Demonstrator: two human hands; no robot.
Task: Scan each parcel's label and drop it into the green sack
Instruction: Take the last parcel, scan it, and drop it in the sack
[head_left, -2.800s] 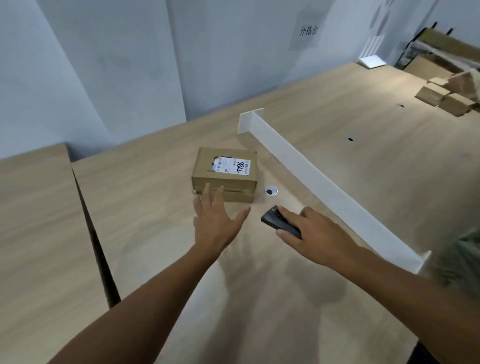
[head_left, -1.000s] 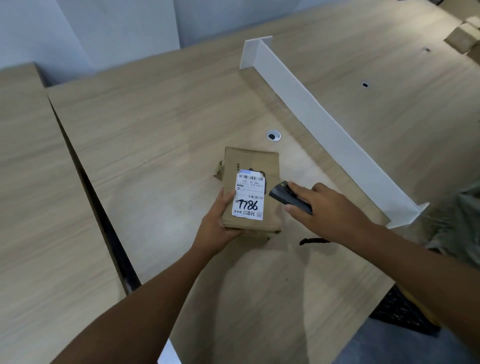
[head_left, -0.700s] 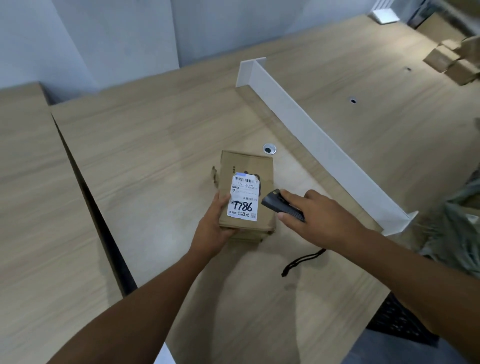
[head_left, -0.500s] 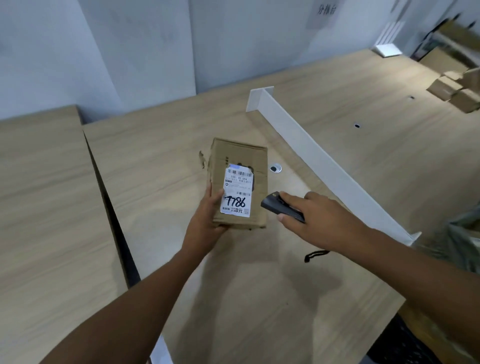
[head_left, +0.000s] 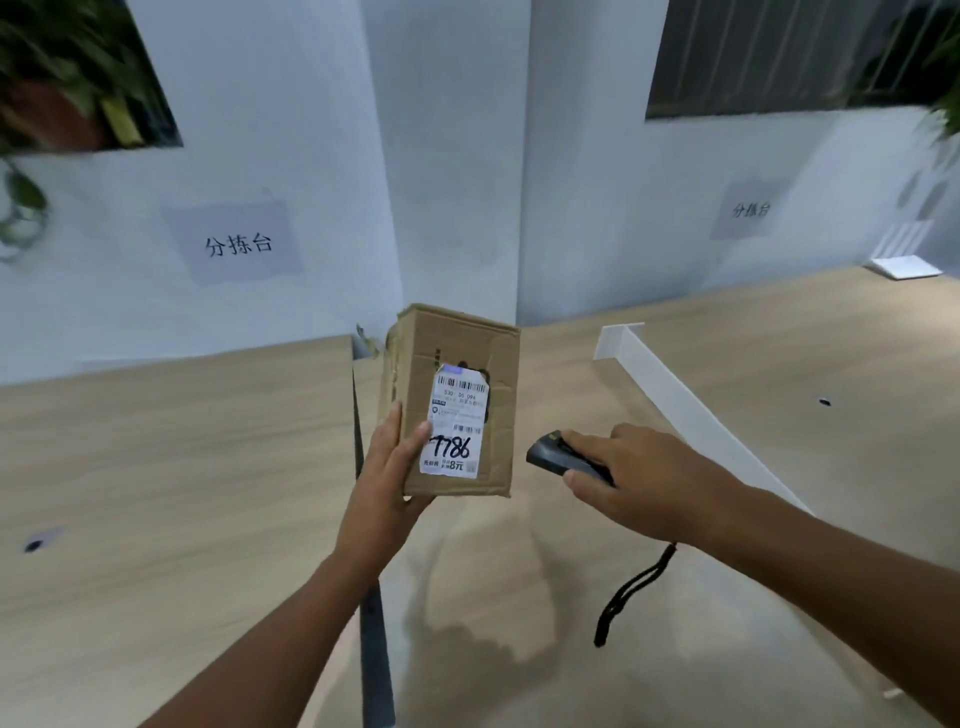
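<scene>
Seen from the head camera, the left hand (head_left: 387, 483) grips the cardboard parcel (head_left: 467, 343) at its lower left corner and holds it upright above the desk (head_left: 156, 467), with the label (head_left: 457, 421) facing the camera. The right hand (head_left: 639, 483) is wrapped round a dark scanner (head_left: 553, 457) whose nose points left at the parcel, near it but not touching. A strap (head_left: 628, 592) dangles below. The scan would likely go best with the nose raised toward the barcode at the label's top, the parcel held steady and the thumb kept off the print. The green sack is not in view.
</scene>
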